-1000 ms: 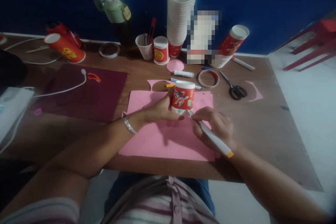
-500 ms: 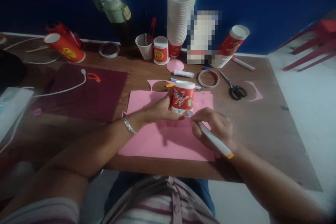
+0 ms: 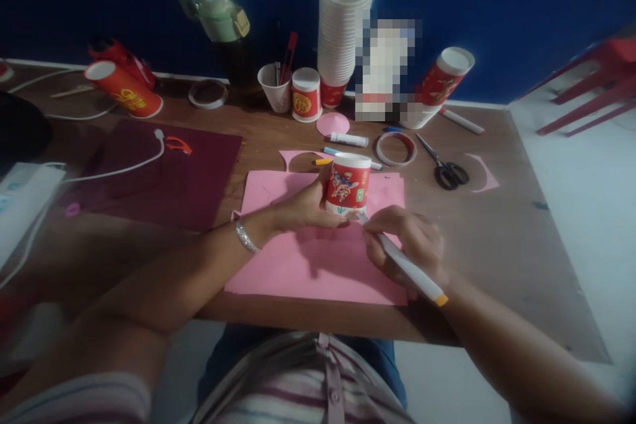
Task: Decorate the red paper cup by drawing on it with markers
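My left hand (image 3: pixel 311 205) is wrapped round a red paper cup (image 3: pixel 350 185) with a printed figure and white bands at top and bottom. Its thumb lies along the cup's lower edge; the other fingers are mostly hidden behind it. Between the fingers of my right hand (image 3: pixel 405 242) is a white marker (image 3: pixel 410 266) with an orange end. The marker's tip is at the cup's lower white band, where small coloured marks show. Pink paper sheets (image 3: pixel 313 271) lie flat beneath both hands.
Behind the sheets lie a glue stick (image 3: pixel 349 140), a tape roll (image 3: pixel 396 148), black-handled scissors (image 3: pixel 450 174) and a pink paper disc (image 3: pixel 332 124). A tall stack of paper cups (image 3: pixel 342 26) stands near the wall. At left a white cable (image 3: pixel 119 177) crosses a dark red sheet (image 3: pixel 199 179).
Both hands keep their hold. The marker and my right hand have shifted very slightly right, and the cup seems turned a little. The whole view has moved a touch.
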`<state>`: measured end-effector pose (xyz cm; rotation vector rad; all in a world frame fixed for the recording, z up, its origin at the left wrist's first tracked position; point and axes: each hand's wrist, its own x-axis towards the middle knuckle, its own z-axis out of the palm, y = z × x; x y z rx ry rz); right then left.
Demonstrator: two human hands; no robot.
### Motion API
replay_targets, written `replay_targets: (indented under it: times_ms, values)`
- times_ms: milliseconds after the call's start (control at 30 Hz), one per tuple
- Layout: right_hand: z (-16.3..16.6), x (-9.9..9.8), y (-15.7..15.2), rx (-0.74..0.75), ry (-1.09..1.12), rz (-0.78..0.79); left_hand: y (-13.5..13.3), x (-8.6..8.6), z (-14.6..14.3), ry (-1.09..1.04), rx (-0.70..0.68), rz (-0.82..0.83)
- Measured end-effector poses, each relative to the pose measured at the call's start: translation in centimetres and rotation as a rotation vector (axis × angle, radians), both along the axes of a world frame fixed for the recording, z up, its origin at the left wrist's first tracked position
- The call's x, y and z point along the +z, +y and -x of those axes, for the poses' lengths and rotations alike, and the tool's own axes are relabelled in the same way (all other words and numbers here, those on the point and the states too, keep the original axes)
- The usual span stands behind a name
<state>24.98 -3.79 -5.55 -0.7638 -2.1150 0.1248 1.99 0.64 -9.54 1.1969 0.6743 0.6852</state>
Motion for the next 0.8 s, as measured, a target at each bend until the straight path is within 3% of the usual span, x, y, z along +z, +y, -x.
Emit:
replay_targets:
  times_ms: [800]
  values:
    - [0.06,-0.19,0.13,0.019,0.007,-0.012,-0.04,-0.07,0.18,0.021,0.013,0.003]
